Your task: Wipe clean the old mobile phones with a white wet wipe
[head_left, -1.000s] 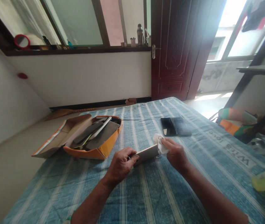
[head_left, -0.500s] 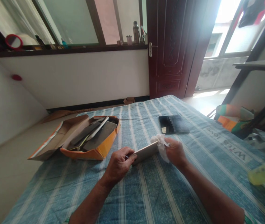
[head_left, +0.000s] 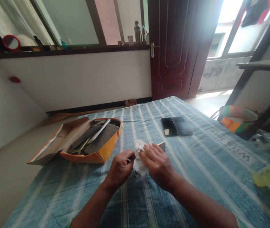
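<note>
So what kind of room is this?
It looks like a bedroom in someone's home, though I can't be sure. There's a blue striped cloth spread over what seems to be a bed, a dark red wooden door, and a round red-framed mirror by the window.

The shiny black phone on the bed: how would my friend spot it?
Find the blue striped bed, then look toward the dark red door. Beyond the right hand, the phone lies flat beside another dark slab. It's the left one, with a bright patch on its face; the slab looks duller and has no bright patch.
</note>
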Motion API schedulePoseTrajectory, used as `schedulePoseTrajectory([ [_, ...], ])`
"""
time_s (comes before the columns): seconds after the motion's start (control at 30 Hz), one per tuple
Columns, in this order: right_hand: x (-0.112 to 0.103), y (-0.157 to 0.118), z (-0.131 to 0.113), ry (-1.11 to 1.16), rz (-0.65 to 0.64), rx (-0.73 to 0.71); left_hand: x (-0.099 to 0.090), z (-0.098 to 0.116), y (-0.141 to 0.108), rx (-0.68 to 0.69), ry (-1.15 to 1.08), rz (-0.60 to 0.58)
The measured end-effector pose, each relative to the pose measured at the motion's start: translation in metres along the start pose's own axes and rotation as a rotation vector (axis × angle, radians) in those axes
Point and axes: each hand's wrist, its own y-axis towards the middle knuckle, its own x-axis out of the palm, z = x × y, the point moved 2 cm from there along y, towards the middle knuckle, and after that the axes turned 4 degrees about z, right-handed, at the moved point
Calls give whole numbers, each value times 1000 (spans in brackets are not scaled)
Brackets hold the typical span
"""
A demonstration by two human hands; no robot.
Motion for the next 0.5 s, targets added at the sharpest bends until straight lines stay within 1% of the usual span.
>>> schedulePoseTrajectory([
  [0.03, 6, 0, -5, -19, -33, -43, 0, -1, 0, 8, 6, 11],
  [0.1, 13, -2, -6, -61, -61, -83, -1, -1, 1, 17, 15, 21],
  [0.17, 13, -7, 5, -98, -54, -64, -1, -2, 2, 13, 14, -3],
  [0.27, 5, -17, 29, -121, -18, 21, 0, -2, 2, 0, 25, -30],
  [0.33, -2, -23, 43, -99, 17, 111, 0, -2, 2, -2, 39, -25],
  [0.37, -5, -24, 49, -68, 33, 178, 0, -2, 2, -3, 42, -25],
  [0.5, -10, -27, 64, 186, 50, 517, 0, -1, 2, -17, 45, -15],
])
